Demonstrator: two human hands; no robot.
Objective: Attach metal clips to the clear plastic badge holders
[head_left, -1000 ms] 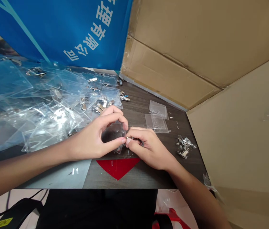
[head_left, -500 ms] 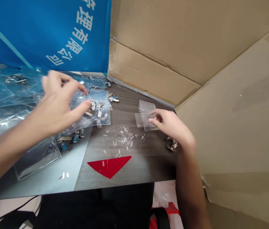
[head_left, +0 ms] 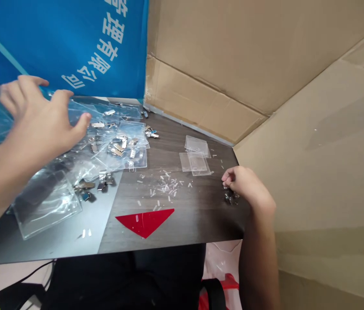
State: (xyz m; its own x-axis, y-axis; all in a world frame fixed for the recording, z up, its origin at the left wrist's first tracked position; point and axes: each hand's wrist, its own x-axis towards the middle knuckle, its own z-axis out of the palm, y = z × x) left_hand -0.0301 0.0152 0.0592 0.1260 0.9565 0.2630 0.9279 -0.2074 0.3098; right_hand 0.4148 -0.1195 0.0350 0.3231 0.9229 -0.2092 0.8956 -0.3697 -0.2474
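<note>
My left hand (head_left: 40,112) is over the pile of clear plastic badge holders (head_left: 46,211) at the left, fingers spread and nothing seen in its grip. Silver metal clips (head_left: 117,148) lie on and among the holders. At the right of the table, my right hand (head_left: 242,183) has thumb and fingers pinched together just above a small heap of metal clips (head_left: 231,198). A shiny bit shows at its fingertips and looks like a metal clip, partly hidden by the fingers. Clear plastic cards (head_left: 198,161) lie left of the right hand.
Small clear plastic strips (head_left: 167,185) are scattered mid-table. In front of them lies a red triangle (head_left: 146,221). A cardboard wall (head_left: 201,94) stands behind and to the right, with a blue banner (head_left: 56,38) at the back left. The table's front edge is near my lap.
My left hand has moved left and up over the badge holders, opening wider. My right hand has left the clear cards and come down to the heap of clips, fingers pinched.
</note>
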